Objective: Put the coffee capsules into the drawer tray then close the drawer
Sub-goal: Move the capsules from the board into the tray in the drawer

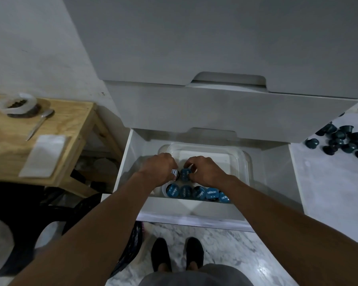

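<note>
The tall white cabinet point(215, 48) fills the view ahead of me, and its lowest white drawer point(273, 172) stands pulled open at its foot. To the cabinet's left sits a pale wooden side table point(74, 120). Inside the drawer lies a clear plastic rectangular tray point(239, 153). To the right of the drawer, a loose heap of dark blue coffee capsules point(343, 141) rests on the marble floor. Along the tray's near edge a row of blue-lidded capsules point(196, 193) stands lids up, touching one another. My left hand point(159, 168) is curled closed around one capsule with a white label point(174, 173). My right hand point(207, 170) pinches another blue-lidded capsule point(185, 174) with its fingertips, just behind that row.
</note>
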